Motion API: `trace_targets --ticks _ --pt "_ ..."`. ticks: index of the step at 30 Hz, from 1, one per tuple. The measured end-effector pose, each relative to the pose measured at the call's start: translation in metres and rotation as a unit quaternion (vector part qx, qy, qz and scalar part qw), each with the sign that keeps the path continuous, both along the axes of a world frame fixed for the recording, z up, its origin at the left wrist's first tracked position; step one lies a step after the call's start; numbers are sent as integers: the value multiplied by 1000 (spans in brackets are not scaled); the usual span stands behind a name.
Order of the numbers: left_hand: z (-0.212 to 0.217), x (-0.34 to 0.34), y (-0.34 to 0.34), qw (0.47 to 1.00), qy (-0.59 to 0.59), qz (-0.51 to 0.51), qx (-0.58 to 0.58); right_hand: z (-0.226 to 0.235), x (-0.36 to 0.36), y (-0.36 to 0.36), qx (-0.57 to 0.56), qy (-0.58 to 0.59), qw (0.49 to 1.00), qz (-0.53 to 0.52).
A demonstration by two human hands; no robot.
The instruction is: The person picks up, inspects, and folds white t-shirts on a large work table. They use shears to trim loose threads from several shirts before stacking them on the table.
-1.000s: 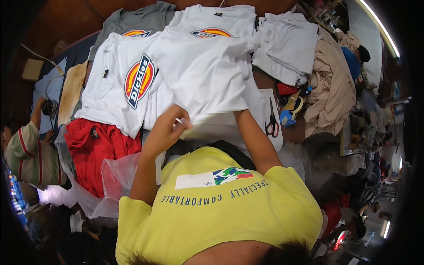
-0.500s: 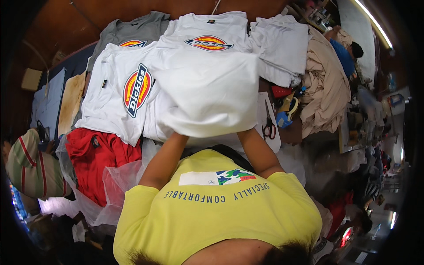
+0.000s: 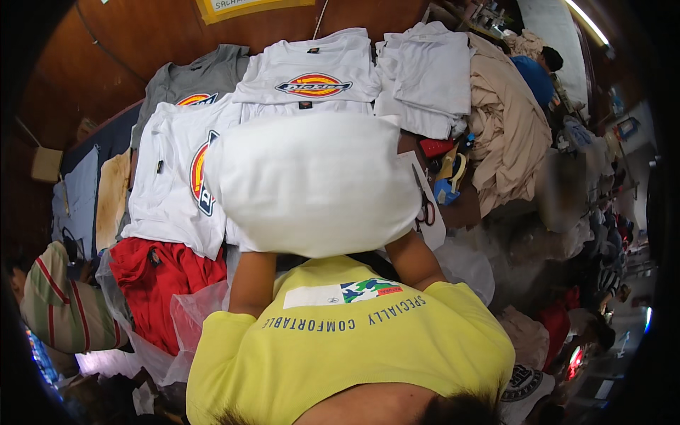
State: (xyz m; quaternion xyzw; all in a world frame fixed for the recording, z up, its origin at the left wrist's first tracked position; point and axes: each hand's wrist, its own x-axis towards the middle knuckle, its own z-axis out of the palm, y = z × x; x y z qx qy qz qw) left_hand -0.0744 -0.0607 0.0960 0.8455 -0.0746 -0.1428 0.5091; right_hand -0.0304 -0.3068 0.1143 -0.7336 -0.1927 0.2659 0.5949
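Both hands are hidden beneath white cloth; I cannot tell their grip. The cloth partly covers the left shirt.

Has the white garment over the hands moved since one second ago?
Yes, toward the person's yellow shirt: the white garment now leaves clear the oval print on the white T-shirt lying behind; then it hid the print's lower part.
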Motion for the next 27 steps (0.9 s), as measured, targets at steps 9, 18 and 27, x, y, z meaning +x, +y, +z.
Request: trace_targets --ticks 9,18,27 --pt "134 -29 26 901 -361 165 -172 79 25 -43 257 15 966 -28" --pt "77 -50 5 892 2 -366 266 84 3 24 -32 56 940 335" --pt "121 -6 40 995 62 -36 -72 144 23 1 123 39 987 97"
